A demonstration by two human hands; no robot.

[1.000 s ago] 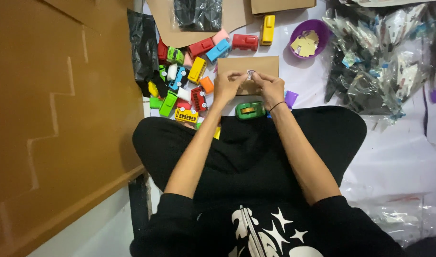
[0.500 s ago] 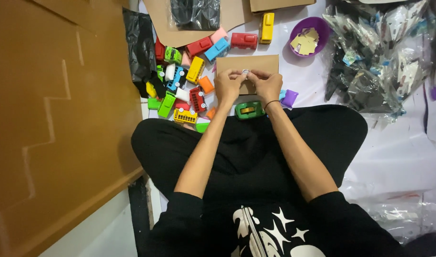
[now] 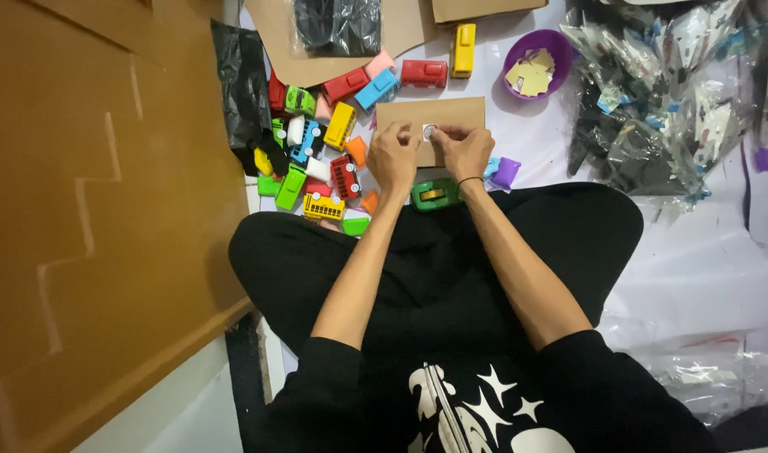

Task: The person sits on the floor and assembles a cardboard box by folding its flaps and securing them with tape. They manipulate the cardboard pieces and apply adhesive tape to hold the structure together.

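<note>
A large brown wooden panel (image 3: pixel 99 218) filled the left side of the frame, and a white sheet (image 3: pixel 694 277) covered the floor on the right. In the lower middle a person in black clothes sat with legs crossed, and both forearms reached up toward the centre top of the frame. At the upper right lay a heap of clear plastic bags with grey toy planes (image 3: pixel 677 92). At the upper left of centre lay a pile of small toy vehicles (image 3: pixel 317 159) in red, yellow, green, blue and pink, beside a black plastic bag (image 3: pixel 241 84). Above them, at the top edge, lay a big sheet of brown cardboard (image 3: pixel 401 29) with a dark bag on it. A purple bowl (image 3: pixel 545 52) with pale paper pieces stood at the upper right of centre. A smaller brown cardboard piece (image 3: pixel 438 117) lay just above the hands. The left hand (image 3: pixel 394 158) and the right hand (image 3: pixel 466 151) were close together on this cardboard, and their fingertips pinched a small white round sticker (image 3: pixel 428 131) between them, at the lower middle of the cardboard. A green tape dispenser (image 3: pixel 434 195) lay just below the hands, touching the black trousers. A small purple piece (image 3: pixel 506 172) lay just right of the right hand.
</note>
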